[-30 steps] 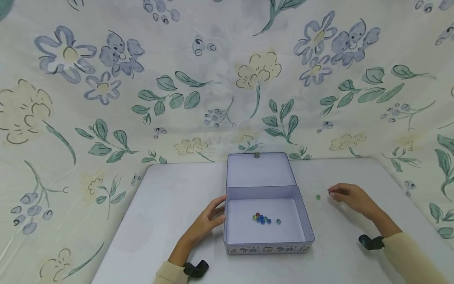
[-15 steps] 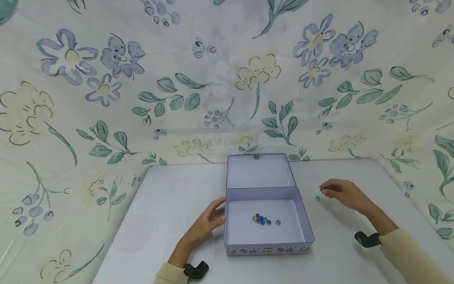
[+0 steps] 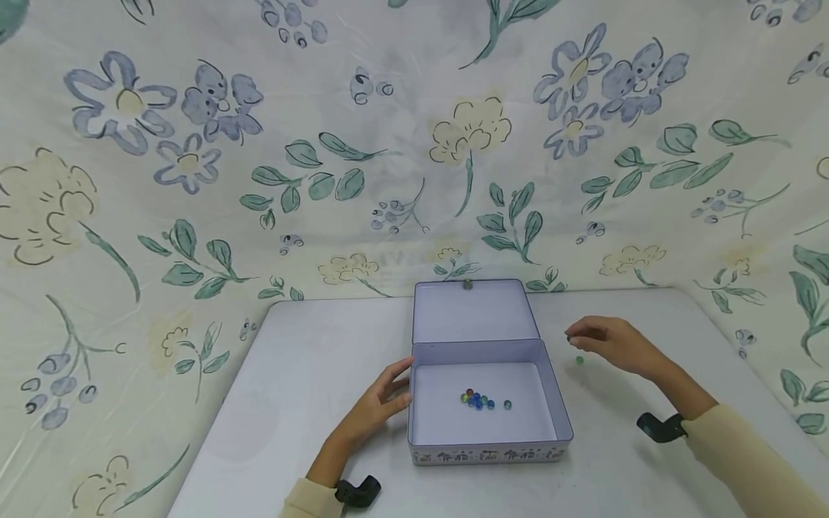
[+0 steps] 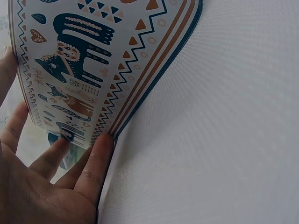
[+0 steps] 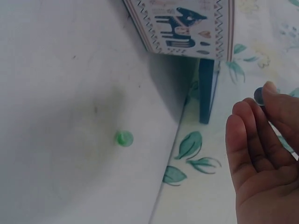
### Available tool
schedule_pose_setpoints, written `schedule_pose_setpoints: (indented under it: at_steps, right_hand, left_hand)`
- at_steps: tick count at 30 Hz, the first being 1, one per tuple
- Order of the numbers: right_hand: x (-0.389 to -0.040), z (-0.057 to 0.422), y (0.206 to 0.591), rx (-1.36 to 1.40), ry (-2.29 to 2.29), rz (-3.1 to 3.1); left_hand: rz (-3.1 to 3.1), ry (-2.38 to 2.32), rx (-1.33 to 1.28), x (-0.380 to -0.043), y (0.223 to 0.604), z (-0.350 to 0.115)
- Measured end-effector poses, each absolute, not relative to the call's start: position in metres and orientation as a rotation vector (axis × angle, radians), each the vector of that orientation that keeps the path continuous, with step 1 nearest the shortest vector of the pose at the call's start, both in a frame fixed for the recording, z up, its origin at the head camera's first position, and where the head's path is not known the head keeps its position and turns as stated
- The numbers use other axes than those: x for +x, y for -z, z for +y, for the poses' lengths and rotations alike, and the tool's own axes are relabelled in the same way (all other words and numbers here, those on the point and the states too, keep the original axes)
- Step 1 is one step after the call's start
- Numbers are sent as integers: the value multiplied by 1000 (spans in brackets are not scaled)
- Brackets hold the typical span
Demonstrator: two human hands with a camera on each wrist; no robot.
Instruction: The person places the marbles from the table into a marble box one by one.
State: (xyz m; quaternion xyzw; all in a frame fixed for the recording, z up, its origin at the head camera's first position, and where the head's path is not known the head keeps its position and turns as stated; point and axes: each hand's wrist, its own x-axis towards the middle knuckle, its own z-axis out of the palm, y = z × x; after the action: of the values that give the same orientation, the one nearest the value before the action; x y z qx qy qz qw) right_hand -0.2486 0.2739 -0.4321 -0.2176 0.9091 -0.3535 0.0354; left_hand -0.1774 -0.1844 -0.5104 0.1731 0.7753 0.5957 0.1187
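A hinged tin box [image 3: 490, 454] stands with its lid [image 3: 476, 311] raised, and several coloured marbles [image 3: 478, 400] lie on its floor. My left hand [image 3: 372, 406] touches the box's left wall with extended fingers; the left wrist view shows those fingertips against the patterned side [image 4: 77, 60]. My right hand [image 3: 615, 345] is raised over the table, right of the box. It pinches a dark marble [image 5: 259, 96] between thumb and fingers. Below that hand a green marble [image 3: 579, 360] lies on the table, also visible in the right wrist view.
The white table [image 3: 311, 360] carries the box near its middle. A flower-printed sheet [image 3: 363, 158] hangs behind and at both sides of the table. A black wrist camera [image 3: 660, 427] sits on the right wrist, another black camera [image 3: 358, 492] on the left.
My right hand has moved left and a little upward with the dark marble, closer to the box and past the green marble. My left hand has stayed at the box wall.
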Motion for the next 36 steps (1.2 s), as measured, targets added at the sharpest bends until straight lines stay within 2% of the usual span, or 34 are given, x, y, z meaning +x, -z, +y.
schedule_pose_setpoints:
  at_steps: [36]
  right_hand:
    - [-264, 184, 408, -1047, 1130, 2612]
  left_hand:
    - [2262, -1743, 489, -177, 509, -184]
